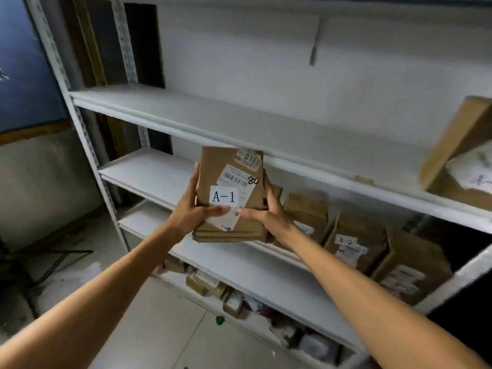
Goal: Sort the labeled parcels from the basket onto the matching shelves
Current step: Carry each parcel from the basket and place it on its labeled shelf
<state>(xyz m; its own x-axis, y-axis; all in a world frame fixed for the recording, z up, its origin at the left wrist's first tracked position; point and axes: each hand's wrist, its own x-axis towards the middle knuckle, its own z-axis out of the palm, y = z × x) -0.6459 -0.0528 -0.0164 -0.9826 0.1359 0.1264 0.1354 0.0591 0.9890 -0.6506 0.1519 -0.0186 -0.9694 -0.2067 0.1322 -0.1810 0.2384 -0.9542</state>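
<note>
Parcel: I hold the brown cardboard parcel (231, 193) upright at the centre of my view, in front of the shelving and resting on nothing.
A-1 label: the white A-1 label (224, 197) faces me, below a barcode sticker.
Hands: my left hand (190, 209) grips the parcel's left edge and my right hand (269, 211) grips the right, with both thumbs pressed on the front just under the label.
Risk, tipping: both hands hold the lower half, so I judge the top could lean away and the parcel slip.
Risk, wrong shelf: I can read no shelf tags, and a boxed parcel (356, 243) at 4 o'clock seems to read A-2, so setting mine there would likely be a mis-sort.
Risk, knocking: the box just behind my right hand is close, and a careless push could shove it.
Middle shelf (149, 171): a row of brown boxes from 3 to 4 o'clock.
Upper shelf (186, 113): one large tilted box (452, 145) at 2 o'clock.
Bottom shelf: small mixed packets (205, 284) from 6 to 5 o'clock.
Basket: not in view.
</note>
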